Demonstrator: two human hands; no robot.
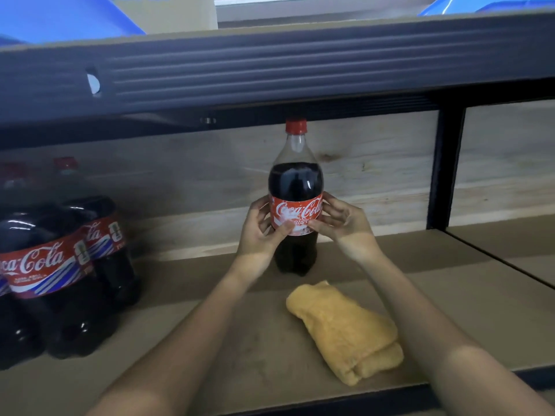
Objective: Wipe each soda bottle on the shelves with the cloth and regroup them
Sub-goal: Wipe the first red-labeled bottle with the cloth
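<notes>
A large cola bottle (295, 181) with a red cap and red label stands upright at the middle back of the shelf board (240, 340). My left hand (260, 232) grips its label from the left, and my right hand (342, 223) grips it from the right, thumbs on the front. A folded yellow cloth (345, 328) lies on the shelf in front of the bottle, between my forearms, touched by neither hand. At the left stands a group of cola bottles (57, 265) close together, partly cut off by the frame edge.
A dark metal shelf beam (270, 64) runs overhead, close above the bottle cap. A black upright post (444, 169) divides the shelf at the right. A pale wooden back panel (375, 175) closes the rear. Blue bins (60, 16) sit on the upper shelf.
</notes>
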